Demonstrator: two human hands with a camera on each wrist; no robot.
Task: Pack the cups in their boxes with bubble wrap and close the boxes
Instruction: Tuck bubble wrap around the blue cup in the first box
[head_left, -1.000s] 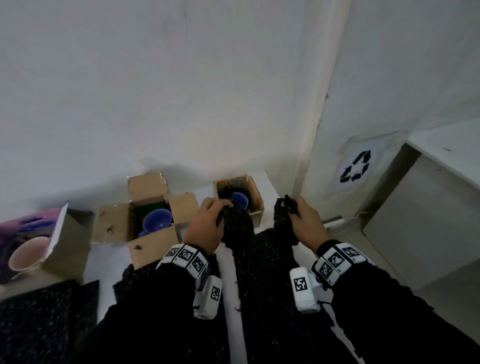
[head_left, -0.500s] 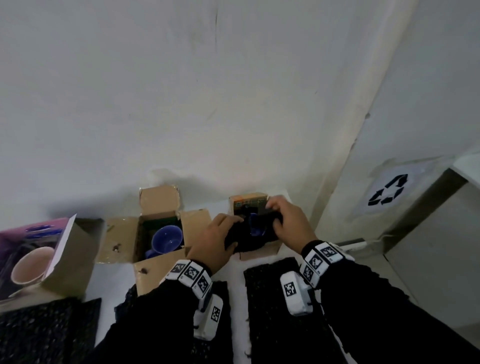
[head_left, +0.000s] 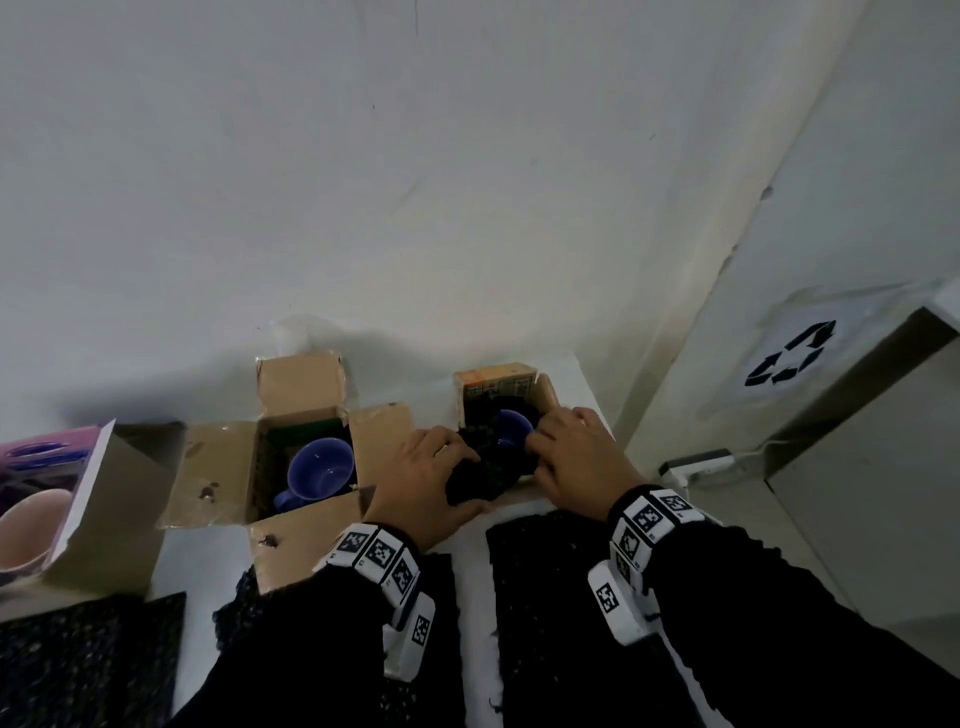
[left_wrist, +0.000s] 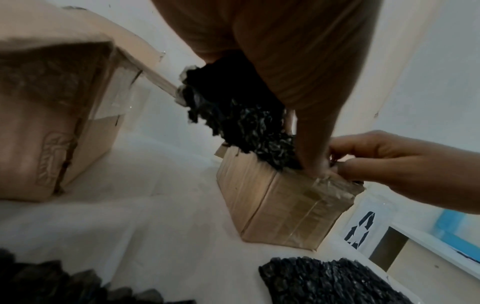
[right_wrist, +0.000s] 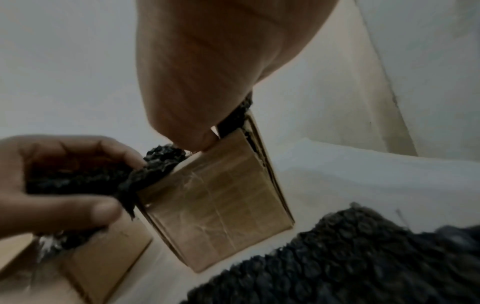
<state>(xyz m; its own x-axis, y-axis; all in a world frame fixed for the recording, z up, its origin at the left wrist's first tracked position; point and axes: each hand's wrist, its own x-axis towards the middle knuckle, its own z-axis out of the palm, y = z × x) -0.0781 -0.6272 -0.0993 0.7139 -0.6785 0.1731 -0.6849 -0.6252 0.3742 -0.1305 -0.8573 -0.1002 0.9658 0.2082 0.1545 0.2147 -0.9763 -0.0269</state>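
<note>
A small cardboard box (head_left: 546, 397) stands at the back right of the white table, with a blue cup (head_left: 511, 423) inside. Black bubble wrap (head_left: 483, 470) is bunched over the box's near side and around the cup. My left hand (head_left: 460, 460) grips the loose bunch of wrap (right_wrist: 155, 162) just outside the box (right_wrist: 221, 195). At the box's right near corner my right hand (head_left: 540, 449) has its fingers curled into the wrap; the left wrist view shows this hand (left_wrist: 337, 162) pinching at the rim of the box (left_wrist: 280, 205). The cup's lower part is hidden.
A larger box (head_left: 301, 384) with flaps spread holds a second blue cup (head_left: 322, 467). At far left a pink box (head_left: 98, 499) holds a pink cup (head_left: 28, 527). Flat black wrap sheets (head_left: 545, 597) lie along the near edge. The wall is close behind.
Both hands carried the raised strip of bubble wrap forward and down onto the small box, bunching it around the cup. Over the last half second they stay there.
</note>
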